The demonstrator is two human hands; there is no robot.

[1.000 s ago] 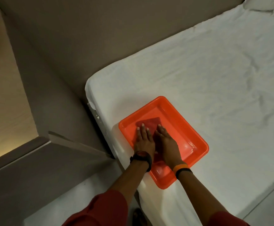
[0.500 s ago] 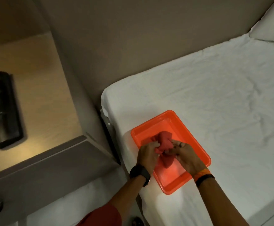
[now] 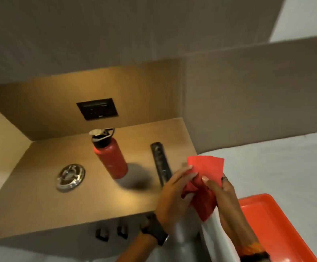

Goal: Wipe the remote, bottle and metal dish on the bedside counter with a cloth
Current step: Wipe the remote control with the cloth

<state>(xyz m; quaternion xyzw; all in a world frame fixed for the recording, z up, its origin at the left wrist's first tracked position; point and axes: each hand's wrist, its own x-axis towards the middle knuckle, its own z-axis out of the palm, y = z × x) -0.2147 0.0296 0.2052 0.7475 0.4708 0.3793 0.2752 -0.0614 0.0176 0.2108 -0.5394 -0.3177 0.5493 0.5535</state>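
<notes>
A red cloth [image 3: 206, 169] is held up between both hands at the counter's right front corner. My left hand [image 3: 174, 197] grips its left side and my right hand [image 3: 221, 195] its right side. On the wooden bedside counter [image 3: 97, 197] a red bottle [image 3: 110, 161] with a black cap stands upright in the middle. A round metal dish [image 3: 70, 177] lies to the left of the bottle. The black remote [image 3: 161, 163] lies to the right of it, its near end hidden behind my left hand.
An orange tray [image 3: 274, 224] sits on the white bed [image 3: 278, 167] at the lower right. A black switch panel [image 3: 97, 108] is set in the niche's back wall. Dark drawer handles [image 3: 110, 232] show on the counter's front face.
Both hands lifted the red cloth out of the orange tray and carried it left and up, over the counter's corner. The view swung left, bringing the bottle, dish and remote into sight.
</notes>
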